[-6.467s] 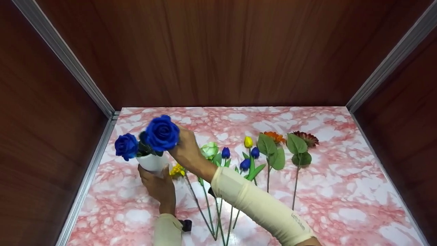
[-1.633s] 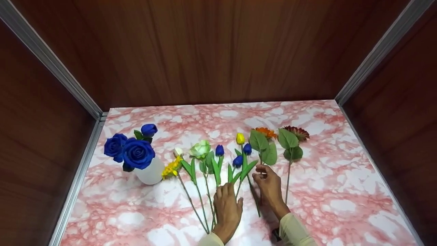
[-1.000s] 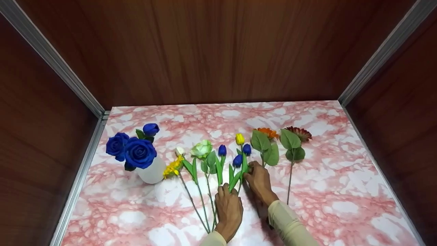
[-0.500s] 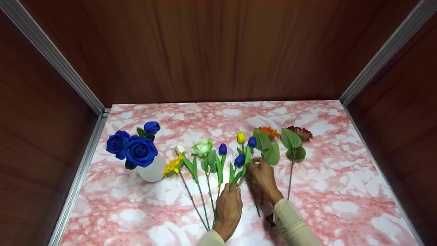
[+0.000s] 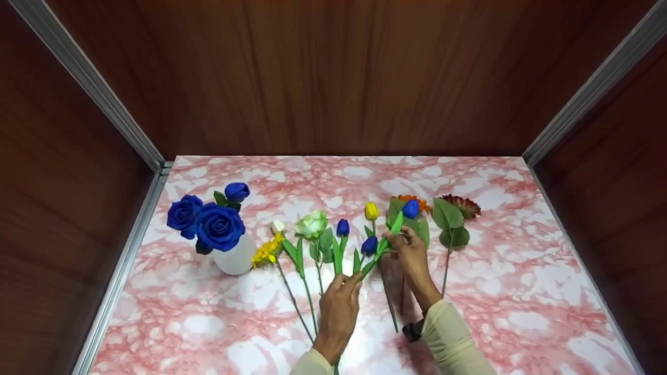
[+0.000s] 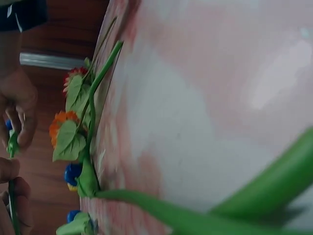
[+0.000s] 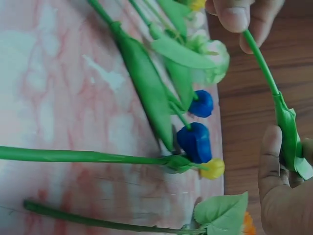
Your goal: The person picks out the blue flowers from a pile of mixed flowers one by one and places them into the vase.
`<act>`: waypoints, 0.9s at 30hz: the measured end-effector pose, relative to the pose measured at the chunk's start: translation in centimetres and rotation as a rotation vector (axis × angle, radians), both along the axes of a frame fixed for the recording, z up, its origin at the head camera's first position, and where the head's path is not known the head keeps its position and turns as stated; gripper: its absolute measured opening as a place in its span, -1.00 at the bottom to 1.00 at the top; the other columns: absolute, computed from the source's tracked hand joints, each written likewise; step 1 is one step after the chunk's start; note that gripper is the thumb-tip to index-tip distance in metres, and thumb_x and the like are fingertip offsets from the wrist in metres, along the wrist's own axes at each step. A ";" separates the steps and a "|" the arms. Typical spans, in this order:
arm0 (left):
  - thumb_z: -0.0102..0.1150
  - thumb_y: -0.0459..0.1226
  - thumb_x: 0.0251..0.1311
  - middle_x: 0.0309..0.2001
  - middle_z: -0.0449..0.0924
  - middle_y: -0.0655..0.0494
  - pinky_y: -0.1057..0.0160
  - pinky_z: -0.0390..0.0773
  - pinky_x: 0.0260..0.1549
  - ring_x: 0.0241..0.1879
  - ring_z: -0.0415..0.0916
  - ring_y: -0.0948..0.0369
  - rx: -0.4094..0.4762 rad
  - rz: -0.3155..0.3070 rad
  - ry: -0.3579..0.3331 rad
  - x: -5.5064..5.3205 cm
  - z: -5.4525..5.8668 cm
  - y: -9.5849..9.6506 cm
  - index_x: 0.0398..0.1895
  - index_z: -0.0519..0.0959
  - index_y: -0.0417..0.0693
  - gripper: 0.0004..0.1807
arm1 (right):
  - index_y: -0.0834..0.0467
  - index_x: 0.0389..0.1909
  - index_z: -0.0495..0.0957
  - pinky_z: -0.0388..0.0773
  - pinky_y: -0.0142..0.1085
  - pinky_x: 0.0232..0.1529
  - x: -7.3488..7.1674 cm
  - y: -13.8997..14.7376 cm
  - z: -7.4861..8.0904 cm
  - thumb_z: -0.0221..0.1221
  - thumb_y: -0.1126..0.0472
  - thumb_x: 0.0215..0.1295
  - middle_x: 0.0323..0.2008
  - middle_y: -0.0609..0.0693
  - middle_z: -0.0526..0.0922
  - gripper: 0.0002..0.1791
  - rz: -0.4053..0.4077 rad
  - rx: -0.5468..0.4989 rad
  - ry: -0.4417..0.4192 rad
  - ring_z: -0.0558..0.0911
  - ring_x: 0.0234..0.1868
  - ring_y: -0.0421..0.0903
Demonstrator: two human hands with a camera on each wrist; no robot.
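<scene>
Both hands hold one blue tulip (image 5: 410, 209), raised above the tabletop with its head tilted to the right. My right hand (image 5: 411, 255) pinches it at the green leaves below the bloom. Lower down, my left hand (image 5: 338, 307) grips its thin stem (image 7: 261, 63). Beneath and beside the hands lie a yellow tulip (image 5: 371, 211), a second blue tulip (image 5: 369, 245) and a third blue tulip (image 5: 342, 227). The raised bloom overlaps an orange flower (image 5: 398, 198) in the head view. A white vase (image 5: 234, 258) with blue roses (image 5: 220, 226) stands at left.
On the pink marbled table (image 5: 198, 328), a yellow flower (image 5: 268, 249), a white tulip (image 5: 278, 227) and a pale green rose (image 5: 311, 224) lie left of the hands. A dark red flower (image 5: 464, 205) lies at right. Brown panels (image 5: 333, 78) enclose the back and sides.
Earlier, the right hand held a blue rose at the vase; the roses now stand in it. Both hands moved to the tulips, and one blue tulip has been lifted and drawn rightward.
</scene>
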State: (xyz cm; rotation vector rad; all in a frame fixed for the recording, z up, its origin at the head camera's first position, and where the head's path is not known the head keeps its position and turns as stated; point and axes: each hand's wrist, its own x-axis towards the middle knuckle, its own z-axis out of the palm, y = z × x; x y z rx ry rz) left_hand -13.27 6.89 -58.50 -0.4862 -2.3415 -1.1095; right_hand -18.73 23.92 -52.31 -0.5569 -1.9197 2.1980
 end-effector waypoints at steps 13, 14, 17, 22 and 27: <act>0.31 -0.39 0.12 -0.35 0.52 0.16 0.32 0.54 -0.41 -0.39 0.50 0.24 0.119 0.129 -0.002 -1.8 0.4 -5.7 -0.18 0.73 -0.11 -0.81 | 0.42 -0.03 0.41 0.64 -0.22 -0.32 -0.4 1.2 2.1 0.11 0.31 0.38 -0.38 0.06 0.59 -0.73 -0.077 -0.145 0.094 0.63 -0.42 -0.12; 0.31 -0.38 0.12 -0.34 0.53 0.15 0.29 0.55 -0.39 -0.37 0.51 0.22 0.119 0.144 -0.012 -1.9 0.4 -6.2 -0.18 0.72 -0.12 -0.82 | 0.43 -0.03 0.41 0.64 -0.23 -0.32 -0.5 1.2 2.3 0.11 0.31 0.38 -0.38 0.05 0.59 -0.73 -0.081 -0.153 0.100 0.64 -0.41 -0.12; 0.34 -0.36 0.10 -0.29 0.55 0.10 0.20 0.56 -0.31 -0.29 0.53 0.16 0.107 0.224 -0.056 -2.4 0.4 -7.9 -0.19 0.72 -0.14 -0.82 | 0.43 -0.03 0.40 0.63 -0.25 -0.29 -0.7 1.1 2.8 0.11 0.31 0.38 -0.35 0.05 0.60 -0.72 -0.097 -0.179 0.127 0.66 -0.36 -0.12; 0.43 -0.30 0.02 -0.14 0.55 -0.03 0.04 0.48 -0.13 -0.09 0.47 0.01 0.150 0.452 -0.119 -2.9 -0.1 -10.9 -0.16 0.66 -0.13 -0.72 | 0.36 -0.20 0.41 0.63 -0.22 -0.23 -1.0 0.6 4.2 0.11 0.34 0.37 -0.35 0.08 0.56 -0.86 -0.143 -0.291 0.212 0.65 -0.41 -0.10; 0.53 -0.25 -0.11 0.03 0.44 -0.20 -0.05 0.33 0.05 0.05 0.33 -0.12 0.266 0.694 -0.082 -3.8 -0.7 -13.4 0.01 0.49 -0.24 -0.41 | 0.36 -0.22 0.48 0.63 -0.20 -0.21 -1.1 -0.6 6.4 0.09 0.41 0.35 -0.32 0.11 0.61 -0.92 -0.171 -0.374 0.295 0.69 -0.34 -0.07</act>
